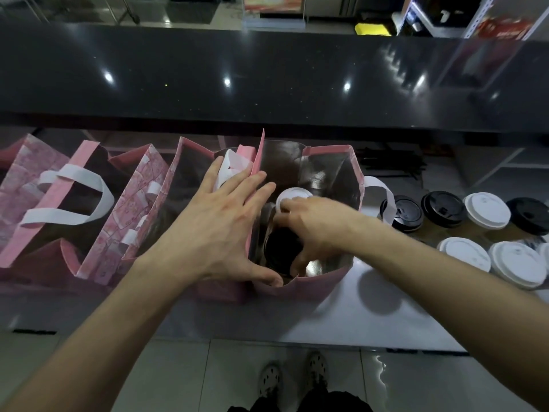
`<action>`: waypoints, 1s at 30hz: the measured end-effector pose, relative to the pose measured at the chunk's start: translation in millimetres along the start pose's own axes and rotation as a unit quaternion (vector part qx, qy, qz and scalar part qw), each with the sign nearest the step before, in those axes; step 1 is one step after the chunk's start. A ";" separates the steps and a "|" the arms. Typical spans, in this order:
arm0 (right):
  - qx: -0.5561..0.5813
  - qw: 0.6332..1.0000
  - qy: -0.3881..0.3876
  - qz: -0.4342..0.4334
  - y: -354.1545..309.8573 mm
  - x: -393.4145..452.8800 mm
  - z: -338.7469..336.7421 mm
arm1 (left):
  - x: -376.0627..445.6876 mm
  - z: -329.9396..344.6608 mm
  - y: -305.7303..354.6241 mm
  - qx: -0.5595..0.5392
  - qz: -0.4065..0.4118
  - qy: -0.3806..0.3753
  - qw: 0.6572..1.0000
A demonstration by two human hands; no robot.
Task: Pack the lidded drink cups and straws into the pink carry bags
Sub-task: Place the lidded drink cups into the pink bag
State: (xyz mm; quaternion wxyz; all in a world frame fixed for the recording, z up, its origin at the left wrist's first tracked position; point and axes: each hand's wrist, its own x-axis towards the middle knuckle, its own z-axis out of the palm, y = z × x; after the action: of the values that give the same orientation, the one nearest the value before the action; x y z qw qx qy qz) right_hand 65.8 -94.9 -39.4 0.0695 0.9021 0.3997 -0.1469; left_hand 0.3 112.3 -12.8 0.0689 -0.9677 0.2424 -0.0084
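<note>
A pink carry bag (335, 279) with a silver lining stands open in the middle of the counter. My left hand (219, 230) lies flat against its left wall, fingers spread and the thumb hooked over the near rim. My right hand (312, 227) reaches down inside the bag and grips a black-lidded cup (280, 243). Behind it in the same bag stands a white-lidded cup (292, 195). Several more lidded cups wait on the right, such as a black-lidded one (405, 214) and a white-lidded one (465, 254). Black straws (392, 166) lie in a pile behind them.
Other pink bags (38, 185) with white handles stand open in a row to the left. A raised black countertop (267, 78) runs along the back. The metal work surface (371, 316) ends at its near edge just above my feet.
</note>
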 end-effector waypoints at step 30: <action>0.236 0.936 0.129 0.226 131.3 -94.5 -3.0 | 131.5 -2.4 0.2 -0.157 -0.079 0.129 0.976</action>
State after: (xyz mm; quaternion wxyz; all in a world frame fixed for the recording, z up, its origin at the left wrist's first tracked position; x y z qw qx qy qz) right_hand 103.6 -248.5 -5.2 -0.1664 0.9702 0.1451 -0.1000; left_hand 116.2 50.0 -12.7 -0.1164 -0.9733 0.1702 -0.1004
